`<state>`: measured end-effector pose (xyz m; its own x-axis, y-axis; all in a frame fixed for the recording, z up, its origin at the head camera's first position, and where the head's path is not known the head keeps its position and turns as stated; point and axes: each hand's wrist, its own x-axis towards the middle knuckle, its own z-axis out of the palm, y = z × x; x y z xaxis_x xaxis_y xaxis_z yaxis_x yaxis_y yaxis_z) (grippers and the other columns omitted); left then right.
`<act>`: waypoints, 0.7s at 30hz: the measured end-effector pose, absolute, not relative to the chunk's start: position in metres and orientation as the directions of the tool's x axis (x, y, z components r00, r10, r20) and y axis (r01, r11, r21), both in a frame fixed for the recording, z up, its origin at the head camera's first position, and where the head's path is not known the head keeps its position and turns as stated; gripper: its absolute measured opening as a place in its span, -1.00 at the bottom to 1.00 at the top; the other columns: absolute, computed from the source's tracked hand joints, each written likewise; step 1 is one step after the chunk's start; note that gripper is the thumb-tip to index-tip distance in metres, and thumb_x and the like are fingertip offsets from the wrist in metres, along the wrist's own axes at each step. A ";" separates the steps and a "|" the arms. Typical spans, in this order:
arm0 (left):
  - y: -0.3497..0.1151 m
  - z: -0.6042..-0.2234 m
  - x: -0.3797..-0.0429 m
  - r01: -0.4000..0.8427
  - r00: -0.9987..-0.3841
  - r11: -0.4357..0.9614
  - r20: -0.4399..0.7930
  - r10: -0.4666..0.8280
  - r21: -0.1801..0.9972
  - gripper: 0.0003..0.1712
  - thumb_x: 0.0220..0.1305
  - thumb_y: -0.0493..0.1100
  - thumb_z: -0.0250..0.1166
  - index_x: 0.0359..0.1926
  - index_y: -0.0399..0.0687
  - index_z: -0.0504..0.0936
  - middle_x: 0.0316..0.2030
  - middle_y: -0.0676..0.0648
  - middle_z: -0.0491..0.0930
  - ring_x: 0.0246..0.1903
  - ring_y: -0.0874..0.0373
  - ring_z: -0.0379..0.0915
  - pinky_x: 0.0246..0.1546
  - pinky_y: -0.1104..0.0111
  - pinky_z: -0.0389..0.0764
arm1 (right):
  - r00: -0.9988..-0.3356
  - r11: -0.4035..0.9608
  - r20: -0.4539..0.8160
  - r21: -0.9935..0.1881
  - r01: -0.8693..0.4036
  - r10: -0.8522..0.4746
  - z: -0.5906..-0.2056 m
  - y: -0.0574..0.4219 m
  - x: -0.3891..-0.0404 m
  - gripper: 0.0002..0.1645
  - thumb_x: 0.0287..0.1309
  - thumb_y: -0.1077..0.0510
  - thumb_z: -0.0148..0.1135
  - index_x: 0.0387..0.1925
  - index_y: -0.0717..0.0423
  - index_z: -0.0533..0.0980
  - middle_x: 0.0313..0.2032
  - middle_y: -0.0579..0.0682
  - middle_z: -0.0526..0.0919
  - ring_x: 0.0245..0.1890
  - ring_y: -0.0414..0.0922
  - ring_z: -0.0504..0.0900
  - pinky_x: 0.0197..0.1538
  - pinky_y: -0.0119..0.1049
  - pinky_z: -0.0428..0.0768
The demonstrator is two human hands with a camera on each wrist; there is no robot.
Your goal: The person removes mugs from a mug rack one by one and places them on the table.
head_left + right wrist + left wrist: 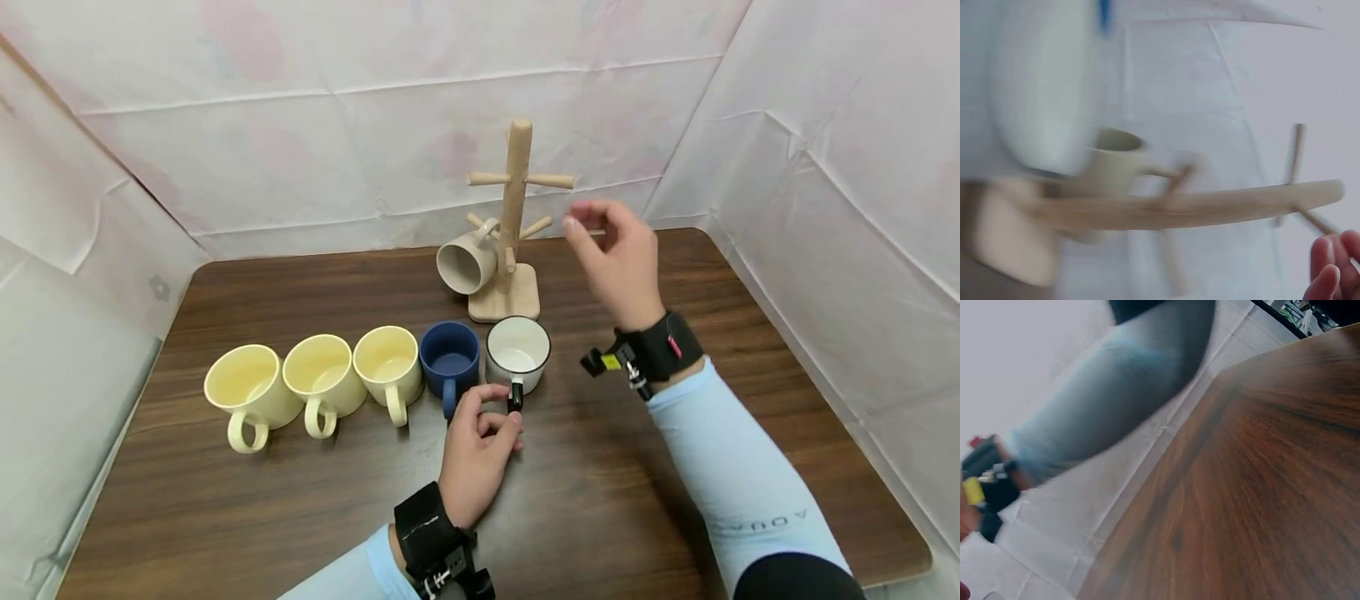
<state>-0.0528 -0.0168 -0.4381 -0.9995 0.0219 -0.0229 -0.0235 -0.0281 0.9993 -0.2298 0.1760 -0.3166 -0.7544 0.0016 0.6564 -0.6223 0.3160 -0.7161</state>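
My left hand (474,462) is at the black handle of a white enamel-style mug (517,346) with a dark rim, index fingertip and thumb pinching the handle. The mug stands upright on the table, just in front of a wooden mug tree (514,192). To the tree's right, my right hand (617,262) is raised above the table, fingers loosely bent and holding nothing. Its fingertips (1324,265) overlap the end of an upper peg in the blurred right wrist view. A beige mug (467,262) hangs by its handle from a lower left peg. The left wrist view shows mainly table and right sleeve.
A dark blue mug (450,358) stands close to the white mug's left. Farther left, three pale yellow mugs (388,358) continue the row, handles toward me. The brown wood-grain table (300,517) is bordered by white sheeting (300,167) at the back and sides.
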 end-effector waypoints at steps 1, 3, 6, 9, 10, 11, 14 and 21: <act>-0.017 -0.437 -0.052 -0.015 -1.000 -0.034 -0.014 0.016 0.999 -0.65 0.59 -0.24 0.33 0.28 -0.16 0.55 0.10 -0.27 0.61 -0.32 -0.06 0.73 -0.20 0.29 0.77 | -0.742 0.369 0.670 -0.690 -0.622 0.002 -0.302 0.172 -0.234 -0.74 0.46 0.18 0.44 0.03 0.30 0.73 -0.12 0.04 0.80 -0.24 -0.21 0.72 -0.24 -0.44 0.62; -0.017 -0.436 -0.052 0.003 -1.000 -0.045 0.004 0.011 0.999 -0.71 0.59 -0.28 0.32 0.23 -0.19 0.56 0.15 -0.24 0.54 -0.30 -0.08 0.72 -0.21 0.28 0.78 | -0.718 0.451 0.696 -0.638 -0.623 -0.006 -0.276 0.164 -0.242 -0.72 0.46 0.13 0.46 0.03 0.27 0.74 -0.13 0.04 0.82 -0.22 -0.21 0.74 -0.23 -0.46 0.63; -0.018 -0.435 -0.053 0.028 -0.999 -0.052 0.029 0.016 0.998 -0.77 0.60 -0.30 0.29 0.17 -0.22 0.59 0.07 -0.25 0.59 -0.27 -0.16 0.71 -0.20 0.27 0.79 | -0.719 0.581 0.695 -0.573 -0.579 -0.031 -0.245 0.151 -0.254 -0.61 0.47 -0.01 0.48 0.08 0.22 0.73 -0.11 0.02 0.83 -0.18 -0.19 0.76 -0.14 -0.44 0.63; -0.017 -0.434 -0.054 0.038 -0.999 -0.057 0.039 0.024 0.998 -0.82 0.60 -0.31 0.28 0.13 -0.22 0.61 -0.03 -0.24 0.62 -0.24 -0.22 0.70 -0.19 0.26 0.80 | -0.783 0.688 0.619 -0.541 -0.483 -0.063 -0.227 0.141 -0.268 -0.47 0.46 -0.18 0.46 0.17 0.14 0.72 -0.05 -0.01 0.83 -0.11 -0.19 0.78 -0.02 -0.38 0.65; -0.017 -0.434 -0.054 0.038 -0.999 -0.057 0.039 0.027 0.998 -0.83 0.61 -0.31 0.27 0.12 -0.23 0.62 -0.06 -0.25 0.63 -0.24 -0.23 0.69 -0.19 0.26 0.80 | -0.806 0.713 0.588 -0.537 -0.451 -0.067 -0.224 0.138 -0.272 -0.43 0.45 -0.24 0.45 0.17 0.12 0.72 -0.04 -0.02 0.83 -0.09 -0.20 0.77 0.00 -0.36 0.65; -0.017 -0.434 -0.054 0.033 -0.999 -0.061 0.035 0.032 0.998 -0.83 0.61 -0.32 0.27 0.11 -0.23 0.63 -0.08 -0.28 0.63 -0.24 -0.23 0.69 -0.18 0.27 0.80 | -0.823 0.739 0.564 -0.525 -0.422 -0.069 -0.222 0.136 -0.276 -0.40 0.43 -0.28 0.45 0.16 0.10 0.72 -0.03 -0.03 0.84 -0.08 -0.20 0.78 0.02 -0.35 0.65; -0.015 -0.432 -0.054 0.018 -0.998 -0.070 0.021 0.054 0.997 -0.84 0.61 -0.34 0.26 0.10 -0.25 0.63 -0.11 -0.33 0.62 -0.26 -0.21 0.68 -0.20 0.29 0.79 | -0.852 0.776 0.519 -0.511 -0.370 -0.064 -0.218 0.133 -0.285 -0.38 0.37 -0.35 0.47 0.09 0.06 0.76 -0.07 -0.05 0.85 -0.11 -0.23 0.77 -0.02 -0.36 0.65; -0.008 -0.431 -0.055 -0.016 -0.996 -0.100 -0.006 0.092 0.995 -0.86 0.60 -0.37 0.24 0.08 -0.28 0.62 -0.11 -0.38 0.61 -0.24 -0.21 0.67 -0.23 0.31 0.79 | -0.864 0.774 0.503 -0.534 -0.340 -0.032 -0.214 0.136 -0.289 -0.49 0.34 -0.29 0.54 -0.06 0.05 0.81 -0.19 -0.07 0.83 -0.23 -0.25 0.65 -0.17 -0.41 0.53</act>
<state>-0.0551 -0.0078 -0.4309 -0.9957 0.0922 -0.0062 -0.0155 -0.1004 0.9948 -0.2892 0.1363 -0.2138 -0.8638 -0.0325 0.5028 -0.3400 0.7741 -0.5340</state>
